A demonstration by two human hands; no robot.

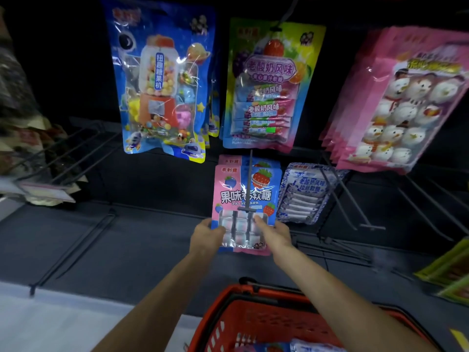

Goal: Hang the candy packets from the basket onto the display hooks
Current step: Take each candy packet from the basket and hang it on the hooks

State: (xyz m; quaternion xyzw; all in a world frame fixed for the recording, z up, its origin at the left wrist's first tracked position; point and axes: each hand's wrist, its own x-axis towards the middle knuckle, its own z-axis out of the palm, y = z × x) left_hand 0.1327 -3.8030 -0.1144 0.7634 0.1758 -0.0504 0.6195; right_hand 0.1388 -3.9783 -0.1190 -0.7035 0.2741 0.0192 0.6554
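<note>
At the middle of the head view, a pink and blue candy packet [245, 207] is sitting upright against the dark display wall, below a yoghurt-flavour packet [269, 90] and just beside a blue-and-white packet [304, 194]. It is showing a blueberry and a strawberry at the top, large white characters across the middle, and a clear window of wrapped sweets at the bottom. The top of a matching packet is peeking out behind it. A grey display hook [250, 184] is running down across its front, its crossbar ending just above the window; whether the rod is passing through the packet's hole cannot be told.

The left hand [205, 236] is gripping the packet's lower left edge, fingers curled round it. The right hand [275, 235] is pinching the lower right edge, one finger lying along the front beside the hook's end. Below both forearms, a red basket [253, 313] is holding more packets.
</note>
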